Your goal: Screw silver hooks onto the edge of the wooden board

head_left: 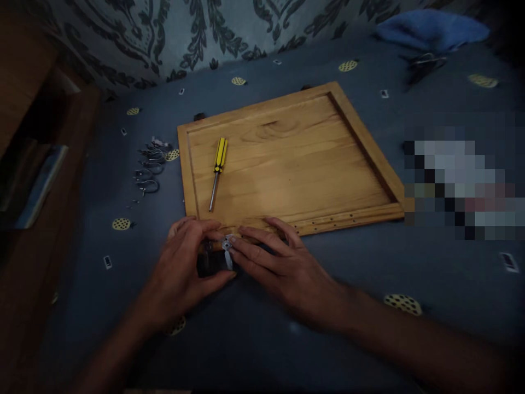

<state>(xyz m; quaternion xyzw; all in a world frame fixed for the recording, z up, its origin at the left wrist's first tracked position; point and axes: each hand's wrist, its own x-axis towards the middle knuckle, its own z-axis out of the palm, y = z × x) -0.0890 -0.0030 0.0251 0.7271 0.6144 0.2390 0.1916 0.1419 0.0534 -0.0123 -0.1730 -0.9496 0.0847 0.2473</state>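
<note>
A framed wooden panel [270,175] lies on the patterned cloth, with small holes along its near edge. A screwdriver [219,158] with a yellow and black handle rests on it, tip pointing towards me. At the panel's near left edge is a small metal hook [227,243] with a round plate. My left hand [184,262] curls around the hook, forefinger above and thumb below. My right hand [283,260] lies over the near edge, fingers stretched out and fingertips touching the plate. Part of the hook is hidden by my fingers.
Several curved metal hooks [150,164] lie left of the panel, with tiny pieces nearby. Wooden furniture [77,148] borders the left side. A blue cloth [435,30] and a dark object [424,65] are at the back right. A blurred-out item [463,175] lies at right.
</note>
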